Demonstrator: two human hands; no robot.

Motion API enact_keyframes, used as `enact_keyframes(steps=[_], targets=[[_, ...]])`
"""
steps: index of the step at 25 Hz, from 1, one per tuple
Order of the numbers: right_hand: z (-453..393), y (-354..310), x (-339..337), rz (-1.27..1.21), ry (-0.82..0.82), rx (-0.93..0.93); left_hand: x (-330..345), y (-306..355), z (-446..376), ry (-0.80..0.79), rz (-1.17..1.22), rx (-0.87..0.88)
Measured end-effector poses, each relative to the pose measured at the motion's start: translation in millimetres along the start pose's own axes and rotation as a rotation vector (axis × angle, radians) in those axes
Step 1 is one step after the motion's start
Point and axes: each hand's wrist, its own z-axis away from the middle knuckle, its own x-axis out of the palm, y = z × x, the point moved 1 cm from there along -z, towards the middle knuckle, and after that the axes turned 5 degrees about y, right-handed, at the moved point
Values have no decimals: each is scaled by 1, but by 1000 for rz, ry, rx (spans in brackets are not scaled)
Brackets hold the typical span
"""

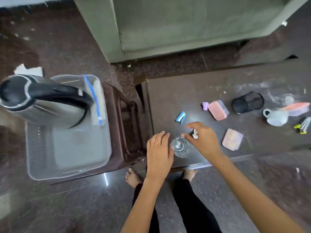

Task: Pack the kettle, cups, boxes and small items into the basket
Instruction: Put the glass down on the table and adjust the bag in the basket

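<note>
Both hands are over the near edge of the dark desk [210, 84], closing in on a clear glass cup [181, 147] standing upright there. The left hand [159, 153] has its fingers straight and together, its inner side right against the cup's left wall, gripping nothing. The right hand [202, 140] comes from the other side with loosely curved, spread fingers, one fingertip at the cup's rim; a small white item [194, 133] shows just at its palm, though whether it is held or lying on the desk beneath I cannot tell. Off to the left, the clear plastic basket [67, 165] sits on a brown stool [129, 118], and the steel kettle [42, 101] with its black handle already stands in its far end, beside a zip bag with a blue strip [96, 101] leaning on the basket wall. Out on the desk: a blue stapler [180, 117], a small lilac piece [205, 105] touching a pink lidded box [218, 110], a black mesh holder [247, 102] on its side, a white cup [275, 116], another pink-lidded box [297, 108] just behind it, clips [303, 126] at the far right, and a flat pink box [232, 139] near the right hand.
</note>
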Motion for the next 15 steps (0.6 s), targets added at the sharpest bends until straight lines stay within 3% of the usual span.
enact_keyframes(steps=[7, 11, 15], targets=[[30, 49, 51, 180, -436, -172, 60, 16, 12, -13, -14, -213], [25, 55, 66, 235, -418, -218, 66, 25, 12, -23, -9, -317], [18, 58, 60, 172, -383, -209, 62, 33, 14, -21, 16, -315]])
